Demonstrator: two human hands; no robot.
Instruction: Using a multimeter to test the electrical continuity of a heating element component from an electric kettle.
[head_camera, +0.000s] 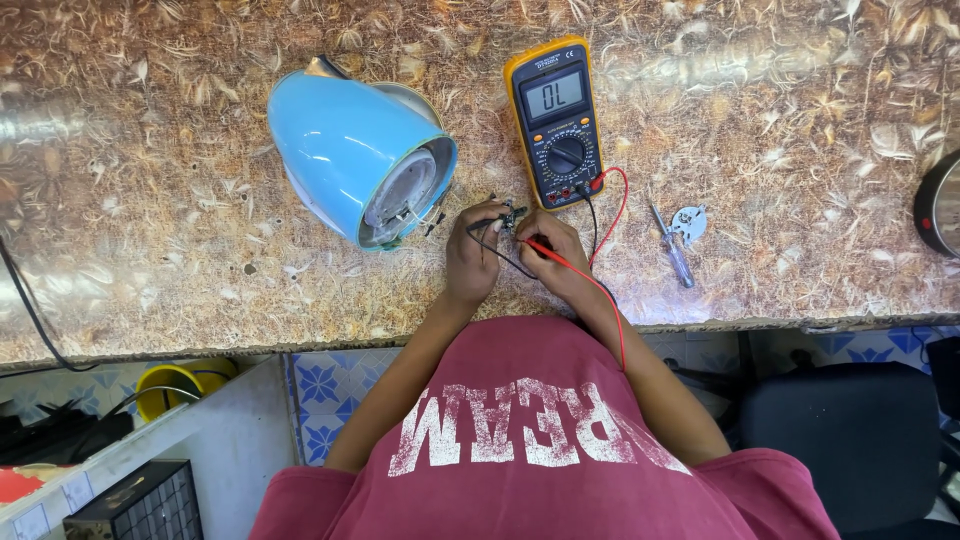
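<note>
Red probe (545, 250) and black probe (484, 224) pinched in hands beside yellow multimeter (556, 120)

Maroon short-sleeved shirt (540, 440) — white block lettering.

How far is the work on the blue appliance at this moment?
Done: the blue appliance lies on its side, base open, wires out; a screwdriver and small metal plate lie aside. In hand: the left hand holds the black probe, the right hand the red probe, on a small part beside the lit multimeter. Left: the base is not closed yet.
</note>
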